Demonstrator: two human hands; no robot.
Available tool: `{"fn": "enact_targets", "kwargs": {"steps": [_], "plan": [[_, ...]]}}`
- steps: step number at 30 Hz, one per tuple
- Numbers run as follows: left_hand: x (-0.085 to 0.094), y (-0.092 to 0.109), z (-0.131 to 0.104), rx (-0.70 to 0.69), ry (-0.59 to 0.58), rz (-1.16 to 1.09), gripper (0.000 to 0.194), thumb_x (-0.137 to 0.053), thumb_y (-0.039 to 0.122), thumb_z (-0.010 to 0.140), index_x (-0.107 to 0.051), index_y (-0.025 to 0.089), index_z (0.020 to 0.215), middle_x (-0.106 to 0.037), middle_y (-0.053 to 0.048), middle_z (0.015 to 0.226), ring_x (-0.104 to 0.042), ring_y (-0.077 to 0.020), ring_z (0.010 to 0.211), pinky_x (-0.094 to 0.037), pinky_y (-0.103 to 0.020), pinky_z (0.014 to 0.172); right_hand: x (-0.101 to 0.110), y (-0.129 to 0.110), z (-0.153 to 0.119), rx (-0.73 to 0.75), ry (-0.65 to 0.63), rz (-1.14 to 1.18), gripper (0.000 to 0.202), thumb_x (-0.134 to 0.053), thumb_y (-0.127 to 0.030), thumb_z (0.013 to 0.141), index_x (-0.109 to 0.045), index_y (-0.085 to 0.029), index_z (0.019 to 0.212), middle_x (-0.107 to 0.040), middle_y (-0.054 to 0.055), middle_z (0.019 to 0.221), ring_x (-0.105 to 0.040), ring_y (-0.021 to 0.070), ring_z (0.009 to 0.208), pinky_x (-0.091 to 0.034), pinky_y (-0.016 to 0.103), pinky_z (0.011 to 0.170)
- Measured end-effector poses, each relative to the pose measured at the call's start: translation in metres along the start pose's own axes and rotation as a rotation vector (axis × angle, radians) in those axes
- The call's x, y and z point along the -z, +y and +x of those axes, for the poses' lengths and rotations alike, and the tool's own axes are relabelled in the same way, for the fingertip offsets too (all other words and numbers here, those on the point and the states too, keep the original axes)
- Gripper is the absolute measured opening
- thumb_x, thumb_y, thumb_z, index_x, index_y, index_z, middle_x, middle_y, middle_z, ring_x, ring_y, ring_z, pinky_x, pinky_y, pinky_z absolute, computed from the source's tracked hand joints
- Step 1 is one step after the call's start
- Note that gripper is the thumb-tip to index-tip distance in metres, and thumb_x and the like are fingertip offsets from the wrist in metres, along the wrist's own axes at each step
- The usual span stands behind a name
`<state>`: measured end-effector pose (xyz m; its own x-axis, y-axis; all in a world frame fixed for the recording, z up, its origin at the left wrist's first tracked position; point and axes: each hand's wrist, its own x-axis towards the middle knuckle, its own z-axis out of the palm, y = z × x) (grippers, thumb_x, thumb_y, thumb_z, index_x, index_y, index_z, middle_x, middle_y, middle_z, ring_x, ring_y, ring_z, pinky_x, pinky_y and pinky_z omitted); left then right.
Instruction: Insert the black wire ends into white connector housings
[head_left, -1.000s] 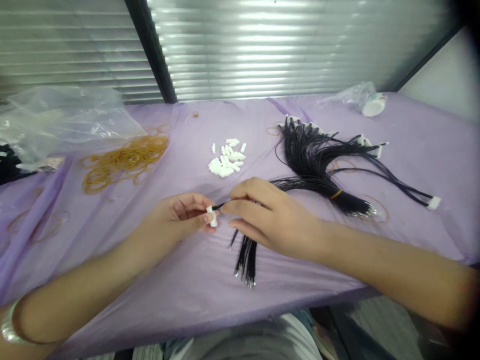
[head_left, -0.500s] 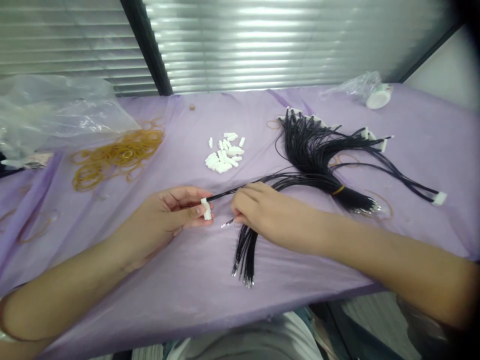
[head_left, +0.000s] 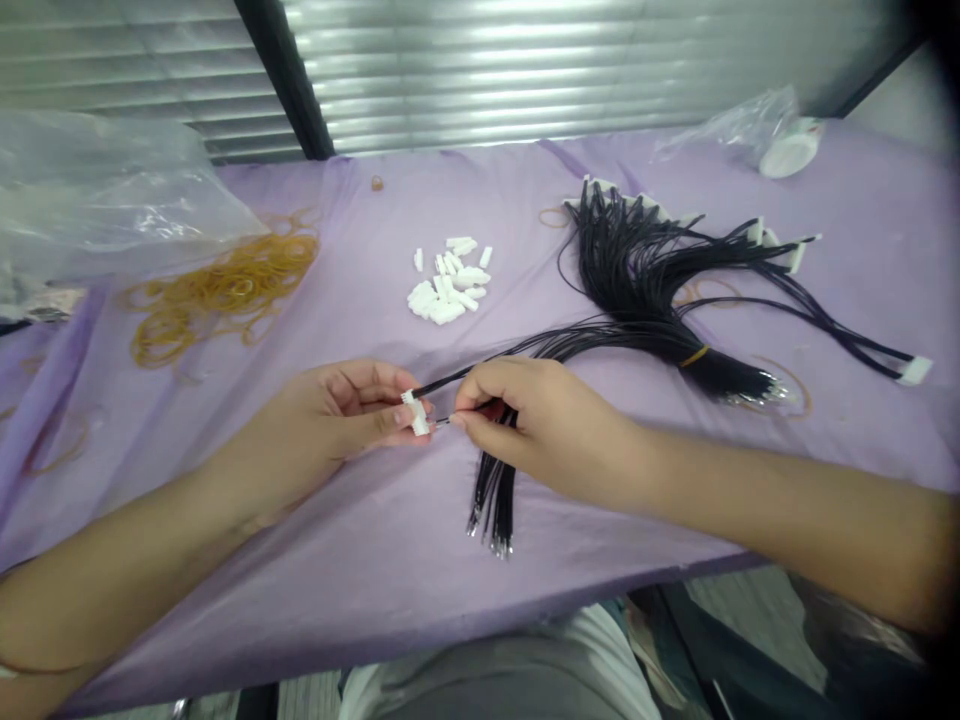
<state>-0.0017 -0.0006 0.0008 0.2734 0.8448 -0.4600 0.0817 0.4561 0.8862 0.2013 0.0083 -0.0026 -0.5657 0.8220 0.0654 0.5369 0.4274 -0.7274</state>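
Observation:
Between the thumb and fingers of my left hand (head_left: 352,412) is a white connector housing (head_left: 418,414), with several black wires running from its far end toward the right. My right hand (head_left: 517,410) pinches a black wire (head_left: 444,421) close to its metal terminal, whose tip is at or just beside the housing; whether it has entered cannot be made out. Below the right hand hangs a bunch of loose black wires (head_left: 493,490) with bare metal terminals. Farther right lies a large black wire bundle (head_left: 637,270), tied with a yellow rubber band (head_left: 694,356).
A small pile of white housings (head_left: 446,290) lies beyond my hands. Yellow rubber bands (head_left: 240,285) are heaped at the left beside a clear plastic bag (head_left: 127,190). At the back right sits a white roll (head_left: 789,155) with clear plastic. A purple cloth (head_left: 360,560) covers the table.
My right hand has brought the wire's terminal left, up to the housing, and its fingers now pinch nearer the tip. My left hand keeps hold of the housing. The view has shifted slightly.

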Motion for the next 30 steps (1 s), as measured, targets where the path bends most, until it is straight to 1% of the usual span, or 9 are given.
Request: {"fn": "enact_targets", "kwargs": {"steps": [4,8,12,16,21,24,27,30], "plan": [[0.0012,-0.0007,-0.0005,-0.027,-0.018,0.056,0.023,-0.071,0.024,0.069,-0.06,0.017,0.088,-0.067,-0.001,0.081,-0.063,-0.0081,0.073,-0.05,-0.013,0.068,-0.0016,-0.0003,0.0015,-0.006,-0.029,0.012,0.016,-0.048,-0.021,0.076,-0.061,-0.012,0.078,-0.054,-0.004,0.074,-0.041,-0.0056,0.063,-0.023,0.008,0.062],[0.0015,-0.0015,0.0007,-0.039,-0.02,0.087,0.022,-0.07,0.026,0.07,-0.059,0.017,0.087,-0.067,-0.002,0.081,-0.062,-0.0081,0.074,-0.049,-0.013,0.07,-0.0024,-0.0015,0.0016,-0.047,-0.023,0.013,0.016,-0.048,-0.02,0.074,-0.062,-0.011,0.076,-0.054,-0.004,0.072,-0.039,-0.0053,0.06,-0.02,0.009,0.06],[-0.0009,-0.0008,0.0003,-0.037,-0.016,0.063,0.022,-0.071,0.024,0.069,-0.059,0.016,0.086,-0.067,-0.002,0.079,-0.062,-0.0085,0.072,-0.049,-0.013,0.066,-0.0028,-0.003,0.0011,-0.06,-0.02,0.017,0.014,-0.049,-0.02,0.072,-0.061,-0.012,0.073,-0.053,-0.005,0.068,-0.035,-0.0059,0.057,-0.018,0.009,0.057],[-0.0034,0.0003,-0.0008,-0.073,-0.005,0.11,0.02,-0.07,0.023,0.069,-0.059,0.015,0.084,-0.065,-0.001,0.077,-0.061,-0.0078,0.071,-0.048,-0.013,0.065,-0.0029,-0.0038,0.0008,-0.04,-0.034,0.027,0.014,-0.049,-0.02,0.072,-0.061,-0.012,0.071,-0.051,-0.005,0.065,-0.033,-0.0061,0.055,-0.017,0.009,0.056],[-0.0031,0.0003,-0.0009,-0.088,-0.01,0.148,0.019,-0.069,0.023,0.071,-0.058,0.015,0.083,-0.064,0.0,0.075,-0.059,-0.0058,0.069,-0.046,-0.011,0.064,-0.0034,-0.0028,0.0001,0.015,-0.015,-0.017,0.015,-0.049,-0.019,0.074,-0.061,-0.011,0.071,-0.052,-0.004,0.067,-0.035,-0.0058,0.058,-0.017,0.01,0.059],[-0.0042,0.0,-0.0013,-0.112,-0.004,0.179,0.018,-0.068,0.023,0.072,-0.057,0.014,0.083,-0.064,-0.001,0.075,-0.059,-0.0069,0.07,-0.047,-0.013,0.065,-0.0035,-0.0031,-0.0004,-0.001,-0.019,-0.047,0.014,-0.05,-0.019,0.073,-0.061,-0.012,0.072,-0.052,-0.004,0.067,-0.035,-0.0054,0.058,-0.015,0.012,0.06],[-0.0063,0.0004,-0.002,-0.121,0.0,0.188,0.017,-0.067,0.022,0.073,-0.056,0.014,0.083,-0.063,0.0,0.075,-0.059,-0.0062,0.069,-0.047,-0.012,0.064,-0.0034,-0.0043,-0.0005,-0.027,-0.036,-0.077,0.015,-0.049,-0.02,0.073,-0.061,-0.012,0.07,-0.051,-0.003,0.066,-0.033,-0.0049,0.056,-0.012,0.013,0.059],[-0.0073,0.0015,-0.0026,-0.122,-0.008,0.199,0.017,-0.066,0.022,0.073,-0.056,0.014,0.083,-0.062,0.001,0.076,-0.058,-0.0052,0.07,-0.046,-0.011,0.064,-0.0029,-0.0059,-0.0001,-0.037,-0.061,-0.076,0.016,-0.048,-0.021,0.073,-0.06,-0.011,0.069,-0.051,-0.004,0.066,-0.032,-0.0052,0.056,-0.013,0.012,0.06]]}}
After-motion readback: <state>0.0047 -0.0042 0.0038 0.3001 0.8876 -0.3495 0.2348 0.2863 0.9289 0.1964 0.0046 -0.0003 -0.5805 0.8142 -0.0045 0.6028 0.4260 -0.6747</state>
